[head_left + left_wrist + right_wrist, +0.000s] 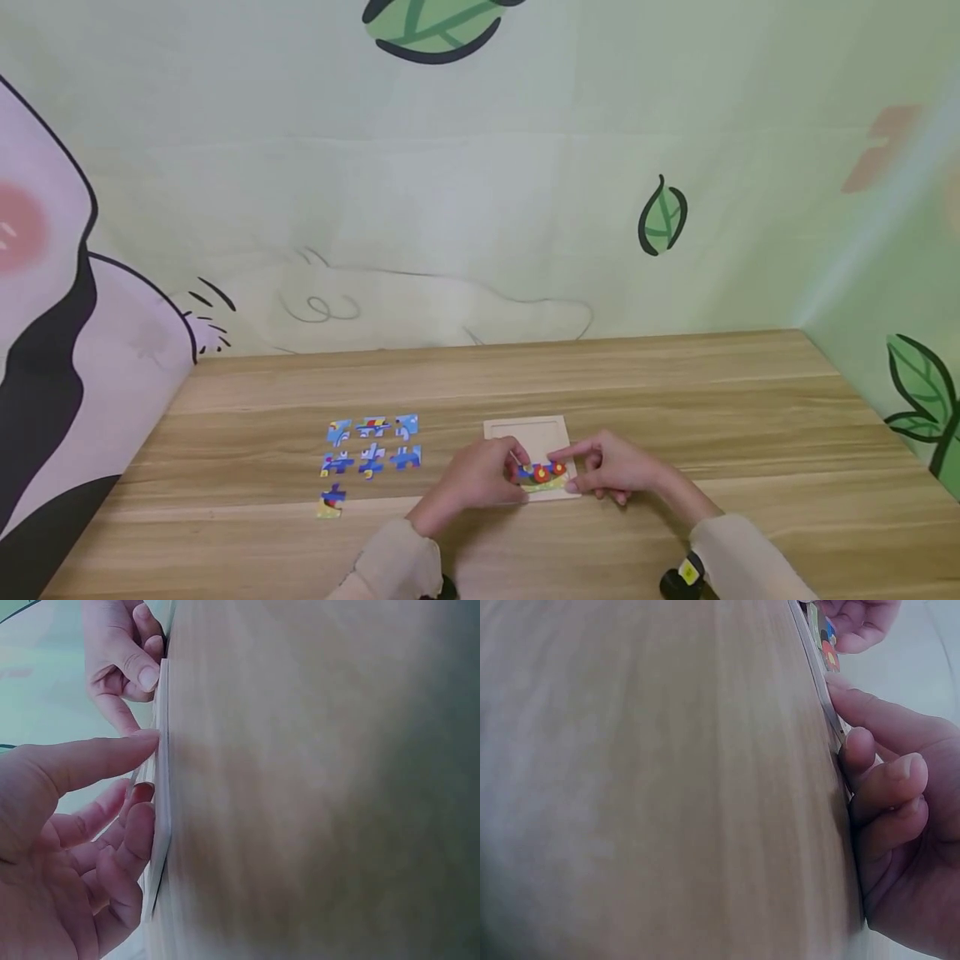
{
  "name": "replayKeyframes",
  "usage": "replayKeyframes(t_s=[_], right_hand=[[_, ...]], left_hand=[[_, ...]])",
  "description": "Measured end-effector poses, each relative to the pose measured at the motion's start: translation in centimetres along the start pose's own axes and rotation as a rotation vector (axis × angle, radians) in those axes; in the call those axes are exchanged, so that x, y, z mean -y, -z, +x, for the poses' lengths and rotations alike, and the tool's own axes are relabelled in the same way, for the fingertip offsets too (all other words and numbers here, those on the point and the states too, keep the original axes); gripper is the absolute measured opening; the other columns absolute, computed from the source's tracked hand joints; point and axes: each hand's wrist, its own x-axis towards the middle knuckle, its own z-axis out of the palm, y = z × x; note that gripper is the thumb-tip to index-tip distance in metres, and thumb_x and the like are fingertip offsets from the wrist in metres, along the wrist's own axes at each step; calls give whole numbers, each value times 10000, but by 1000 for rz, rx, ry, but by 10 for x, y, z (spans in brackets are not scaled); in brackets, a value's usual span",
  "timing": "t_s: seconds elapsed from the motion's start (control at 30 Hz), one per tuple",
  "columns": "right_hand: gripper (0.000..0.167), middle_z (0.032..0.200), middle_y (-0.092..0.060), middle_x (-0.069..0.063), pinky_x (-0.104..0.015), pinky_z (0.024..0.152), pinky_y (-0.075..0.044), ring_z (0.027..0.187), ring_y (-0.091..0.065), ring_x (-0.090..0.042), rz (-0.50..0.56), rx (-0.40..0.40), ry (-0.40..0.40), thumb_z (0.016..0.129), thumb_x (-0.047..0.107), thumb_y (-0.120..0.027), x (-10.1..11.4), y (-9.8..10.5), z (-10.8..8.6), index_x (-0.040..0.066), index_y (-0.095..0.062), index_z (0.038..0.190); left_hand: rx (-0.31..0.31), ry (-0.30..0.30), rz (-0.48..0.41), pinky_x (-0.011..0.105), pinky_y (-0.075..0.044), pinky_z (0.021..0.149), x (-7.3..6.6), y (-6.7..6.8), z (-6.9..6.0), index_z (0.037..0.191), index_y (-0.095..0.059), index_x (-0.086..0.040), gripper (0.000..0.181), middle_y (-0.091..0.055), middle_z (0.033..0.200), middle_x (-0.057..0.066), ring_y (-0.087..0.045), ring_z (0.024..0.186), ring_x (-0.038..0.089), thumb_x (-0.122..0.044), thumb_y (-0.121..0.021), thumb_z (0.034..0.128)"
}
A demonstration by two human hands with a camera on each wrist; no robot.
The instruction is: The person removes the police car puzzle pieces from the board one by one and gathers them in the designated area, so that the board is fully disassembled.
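A square wooden puzzle frame (525, 428) lies on the table, its lower part filled with pieces showing red flowers (542, 474) on blue and yellow-green. At the frame's left side, my left hand (483, 473) pinches a puzzle piece with its thumb and fingers; most of that piece is hidden. In the right wrist view, a colourful piece (830, 654) shows beside the left fingertips. My right hand (617, 463) is on the frame's right side. Its index finger stretches over the top edge of the flower pieces, and its thumb touches the lower right border.
Left of the frame, several loose jigsaw pieces (371, 458) lie in rows, mostly blue, with one blue and yellow piece (331, 503) nearest. The wooden table (675, 383) meets a printed wall (480, 208) at the back and sides.
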Motion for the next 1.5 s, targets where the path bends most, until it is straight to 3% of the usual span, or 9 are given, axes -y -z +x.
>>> replayKeyframes(t_s=[0.27,0.43,0.63,1.03,1.3,1.5], right_hand=[[464,482,-450,8,-166,327,-327,311,-359,-21,12,8,2,790,154,-695,2,0,0,72,-567,1229],[466,486,-451,9,-168,325,-327,313,-359,-24,13,5,-4,789,155,-696,3,0,0,78,-567,1231],[475,485,-451,8,-168,324,-326,312,-356,-22,16,12,10,788,158,-697,4,-2,0,64,-561,1233],[474,488,-436,4,-174,321,-323,312,-343,-22,31,11,27,793,146,-692,5,-2,-3,44,-554,1235],[470,477,-434,36,-159,327,-322,316,-354,-2,24,14,22,798,169,-689,0,0,-2,47,-557,1233],[457,480,-439,37,-161,327,-327,318,-359,-3,13,18,19,802,185,-689,-1,0,0,74,-568,1228]], left_hand=[[-19,33,-6,220,-409,635,-1,2,-1,880,-641,-123,310,-574,719,-93,-504,644,39,-164,-793,613],[-56,45,-88,216,-423,613,4,11,-8,887,-663,-107,282,-587,736,-81,-518,648,52,-166,-778,636],[-102,31,-196,213,-456,612,26,31,-34,897,-651,-76,258,-599,764,-49,-540,662,74,-129,-764,671],[-209,74,-197,203,-408,474,79,65,-95,902,-661,-70,259,-587,726,-25,-476,558,65,-78,-762,664],[-201,145,-159,208,-423,501,105,80,-118,947,-665,-66,285,-592,777,-11,-493,605,63,-91,-752,677],[-169,144,-86,205,-380,456,114,86,-124,942,-676,-66,291,-545,684,-47,-440,536,47,-125,-763,671]])
